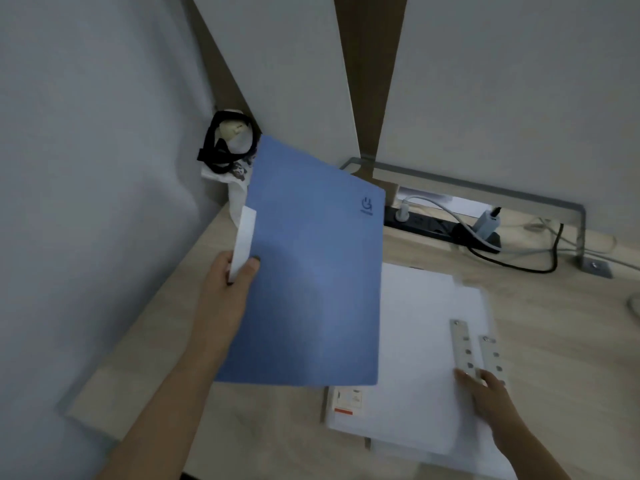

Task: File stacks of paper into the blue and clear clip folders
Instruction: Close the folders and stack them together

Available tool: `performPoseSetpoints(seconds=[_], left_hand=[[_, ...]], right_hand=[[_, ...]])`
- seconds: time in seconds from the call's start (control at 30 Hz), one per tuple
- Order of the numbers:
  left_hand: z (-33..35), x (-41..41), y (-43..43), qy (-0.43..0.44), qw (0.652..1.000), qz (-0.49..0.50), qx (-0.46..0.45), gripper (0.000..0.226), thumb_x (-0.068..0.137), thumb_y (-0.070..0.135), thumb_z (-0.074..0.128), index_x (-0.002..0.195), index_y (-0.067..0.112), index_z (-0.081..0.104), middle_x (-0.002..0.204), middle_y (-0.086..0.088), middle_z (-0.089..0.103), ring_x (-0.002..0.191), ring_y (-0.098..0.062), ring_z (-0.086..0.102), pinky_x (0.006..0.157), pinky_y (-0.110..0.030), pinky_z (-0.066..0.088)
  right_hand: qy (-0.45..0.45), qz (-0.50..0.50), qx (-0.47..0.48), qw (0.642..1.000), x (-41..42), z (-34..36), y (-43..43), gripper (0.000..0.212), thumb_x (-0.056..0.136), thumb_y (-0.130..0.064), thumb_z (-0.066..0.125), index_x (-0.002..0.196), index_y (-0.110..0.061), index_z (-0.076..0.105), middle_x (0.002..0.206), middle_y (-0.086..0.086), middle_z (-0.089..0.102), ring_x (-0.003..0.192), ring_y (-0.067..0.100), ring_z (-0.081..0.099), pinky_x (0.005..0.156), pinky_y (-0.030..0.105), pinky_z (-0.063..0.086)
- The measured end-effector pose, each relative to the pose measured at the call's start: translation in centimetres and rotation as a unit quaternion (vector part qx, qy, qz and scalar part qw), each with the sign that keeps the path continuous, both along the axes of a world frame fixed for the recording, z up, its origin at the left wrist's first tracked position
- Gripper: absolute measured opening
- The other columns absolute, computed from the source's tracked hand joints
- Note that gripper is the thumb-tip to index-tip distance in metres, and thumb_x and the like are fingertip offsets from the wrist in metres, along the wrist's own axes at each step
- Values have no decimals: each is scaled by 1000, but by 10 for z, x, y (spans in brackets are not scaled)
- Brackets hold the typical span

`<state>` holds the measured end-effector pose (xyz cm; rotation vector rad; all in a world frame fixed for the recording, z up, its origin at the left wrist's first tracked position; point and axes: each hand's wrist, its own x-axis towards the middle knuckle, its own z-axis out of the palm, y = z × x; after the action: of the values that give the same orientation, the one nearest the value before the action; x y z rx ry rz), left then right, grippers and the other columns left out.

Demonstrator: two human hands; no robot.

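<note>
My left hand grips the spine edge of a closed blue folder and holds it tilted above the wooden desk; a white label sticks out by my thumb. To its right a stack of white paper lies on an open clear folder on the desk. Two metal clip bars lie along the paper's right side. My right hand rests on the paper with its fingertips on the lower ends of the clip bars.
A black power strip with plugs and cables lies at the back of the desk under a metal rail. A black strap and crumpled white cloth sit in the back left corner. Grey partition walls close the left and rear.
</note>
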<state>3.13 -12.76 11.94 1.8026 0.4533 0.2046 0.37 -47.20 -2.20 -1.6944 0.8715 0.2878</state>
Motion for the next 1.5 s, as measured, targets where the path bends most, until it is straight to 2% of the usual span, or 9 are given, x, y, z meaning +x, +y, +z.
performPoseSetpoints(seconds=[0.1, 0.2, 0.4, 0.6, 0.73, 0.83, 1.0, 1.27, 1.5], left_hand=[[-16, -1, -22, 43, 997, -32, -53, 22, 90, 31, 57, 95, 9, 59, 96, -17, 64, 86, -21, 59, 83, -45, 49], [-43, -4, -51, 103, 987, -53, -113, 23, 91, 27, 56, 102, 8, 60, 105, -8, 67, 98, -21, 63, 89, -40, 48], [-96, -15, -99, 196, 947, -83, -243, 19, 93, 21, 53, 106, 15, 65, 102, -1, 71, 88, -16, 69, 68, -27, 53], [-139, -18, -124, 231, 964, -60, -120, 9, 86, 25, 58, 88, 17, 58, 105, -17, 65, 84, -23, 62, 77, -39, 49], [-150, -13, -132, 237, 967, -41, 87, 49, 82, 20, 63, 128, 9, 48, 126, -17, 46, 116, -33, 45, 95, -38, 40], [-153, -9, -131, 255, 963, -81, -15, 47, 82, 17, 63, 125, 11, 45, 125, -15, 53, 106, -31, 55, 86, -39, 48], [-149, -7, -137, 258, 959, -72, -89, 20, 87, 13, 58, 106, 11, 52, 91, 1, 60, 77, -13, 58, 60, -23, 44], [-157, -7, -165, 265, 952, -132, -80, 43, 64, 33, 58, 101, 12, 58, 113, -13, 60, 89, -27, 66, 82, -45, 56], [-151, -4, -184, 266, 946, -149, -108, 46, 58, 25, 57, 98, 4, 52, 102, -20, 65, 85, -32, 66, 77, -48, 54]], right_hand=[[13, -3, 8, 1000, 1, 3, 1, 54, 88, -19, 59, 134, 1, 40, 134, 19, 42, 116, 36, 47, 94, 42, 38], [19, -30, 34, 999, -3, 4, 1, 48, 92, -29, 52, 128, 1, 48, 120, 16, 52, 107, 36, 53, 88, 41, 42], [37, -82, 141, 986, -12, 3, -13, 52, 96, -44, 31, 119, -2, 52, 96, 14, 62, 86, 34, 57, 76, 41, 46], [34, -67, 169, 983, -13, 0, -16, 53, 93, -47, 38, 127, -8, 50, 122, 8, 54, 112, 26, 50, 92, 38, 38], [20, -31, 140, 989, -13, -3, -13, 38, 89, -33, 55, 117, -8, 56, 119, 7, 59, 104, 24, 57, 85, 37, 45], [0, -32, 118, 993, -13, -3, -12, 32, 88, -20, 58, 118, -9, 55, 113, 11, 62, 89, 22, 61, 66, 31, 47], [-38, -29, 77, 996, -7, 8, -23, 25, 91, -21, 53, 114, -12, 57, 105, 10, 64, 90, 28, 62, 71, 36, 49], [57, -20, -125, 990, -8, -12, -55, 38, 90, -34, 50, 113, -5, 58, 123, 20, 51, 106, 40, 52, 97, 53, 41], [84, -18, -58, 995, 5, -11, -69, 51, 84, -28, 62, 123, 2, 47, 121, 19, 57, 105, 39, 54, 88, 48, 46]])
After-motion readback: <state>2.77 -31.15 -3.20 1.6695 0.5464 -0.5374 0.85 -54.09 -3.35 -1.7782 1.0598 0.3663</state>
